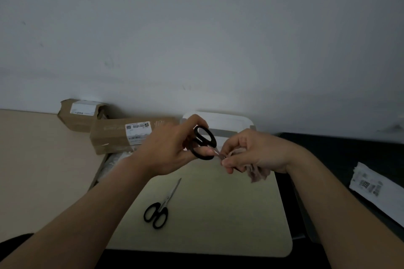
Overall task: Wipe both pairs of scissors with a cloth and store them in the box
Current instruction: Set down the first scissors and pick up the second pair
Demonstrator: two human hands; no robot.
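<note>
1 pair of scissors [204, 143] sat gripped by its stiff loops in the left hand [168, 148]; the right hand [251, 153] pinched limp cloth [258, 173] round the likely sharp blades. The second pair [160, 205] lay on the pale mat [229, 214].

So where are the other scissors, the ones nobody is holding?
In the head view, the spare scissors lie flat on the pale mat, left of its middle, just below the left hand.

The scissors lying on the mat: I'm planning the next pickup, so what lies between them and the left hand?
In the head view, only bare mat lies between the lying scissors and the left hand.
</note>
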